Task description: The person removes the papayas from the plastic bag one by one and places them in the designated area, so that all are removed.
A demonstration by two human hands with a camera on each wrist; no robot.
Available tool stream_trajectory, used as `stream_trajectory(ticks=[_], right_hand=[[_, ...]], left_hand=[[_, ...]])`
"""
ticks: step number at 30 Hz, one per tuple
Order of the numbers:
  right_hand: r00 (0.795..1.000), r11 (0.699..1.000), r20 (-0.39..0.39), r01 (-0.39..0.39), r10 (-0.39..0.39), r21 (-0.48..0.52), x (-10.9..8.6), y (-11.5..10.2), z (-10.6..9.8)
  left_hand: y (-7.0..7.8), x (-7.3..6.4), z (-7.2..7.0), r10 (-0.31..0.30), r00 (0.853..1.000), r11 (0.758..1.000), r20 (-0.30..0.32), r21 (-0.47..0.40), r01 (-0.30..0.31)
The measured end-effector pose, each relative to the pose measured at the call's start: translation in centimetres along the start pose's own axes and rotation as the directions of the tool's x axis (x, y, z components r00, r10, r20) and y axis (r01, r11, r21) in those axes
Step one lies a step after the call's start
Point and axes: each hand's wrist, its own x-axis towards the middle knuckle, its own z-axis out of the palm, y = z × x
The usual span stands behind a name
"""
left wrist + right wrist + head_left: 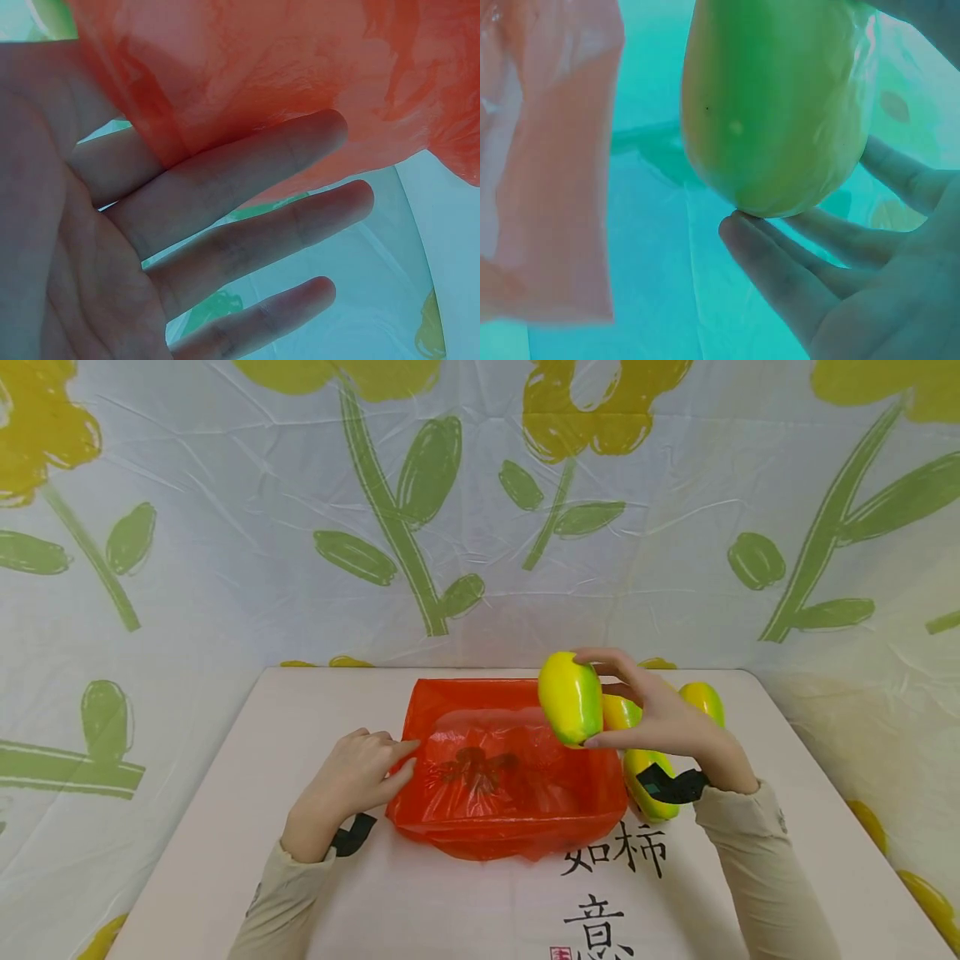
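A red translucent plastic bag (517, 827) stands on the table, its mouth spread wide. At its left edge is my left hand (360, 774), with thumb and index finger reaching over the edge. In the left wrist view the other fingers (232, 191) lie straight along the bag's red film (262, 60). My right hand (660, 710) grips a yellow-green mango (566, 700) above the bag's right rim, thumb at its lower end and fingers at its top. The right wrist view shows this mango (780, 112) close up, with the bag's side (555, 187) to its left.
Three more mangoes are to the right of the bag: one mango (621, 712) behind the right hand, another (652, 797) below the wrist, a third (705, 700) farther right. Black brush characters (596, 927) mark the pale table cover (420, 910). A flower-printed curtain (600, 577) surrounds the table.
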Motion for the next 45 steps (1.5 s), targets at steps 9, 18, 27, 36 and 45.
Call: stream_trajectory(ticks=[9, 18, 27, 36, 45], right_hand=[[0.994, 0.995, -0.048, 0.097, -0.097, 0.012, -3.2, 1.4, -2.6], [0.981, 0.984, -0.082, 0.169, -0.174, -0.06, -6.1, 3.2, -5.0], [0.985, 0.971, -0.141, 0.065, -0.099, -0.229, -9.6, 4.6, -6.4], [0.992, 0.955, -0.129, -0.039, 0.001, -0.295, -12.1, 6.3, -6.4], [0.996, 0.948, -0.094, -0.041, 0.012, -0.315, -13.6, 9.0, -5.1]], left_hand=[[-0.1, 0.0, -0.1, 0.002, 1.0, 1.0, 0.001, -0.001, -0.002], [-0.1, 0.0, -0.1, -0.003, 1.0, 1.0, 0.006, 0.001, 0.003], [-0.1, 0.0, -0.1, 0.003, 1.0, 1.0, 0.002, -0.004, -0.003], [-0.1, 0.0, -0.2, 0.003, 1.0, 1.0, 0.01, -0.011, -0.003], [-0.1, -0.1, -0.2, 0.008, 1.0, 1.0, -0.013, -0.003, -0.008]])
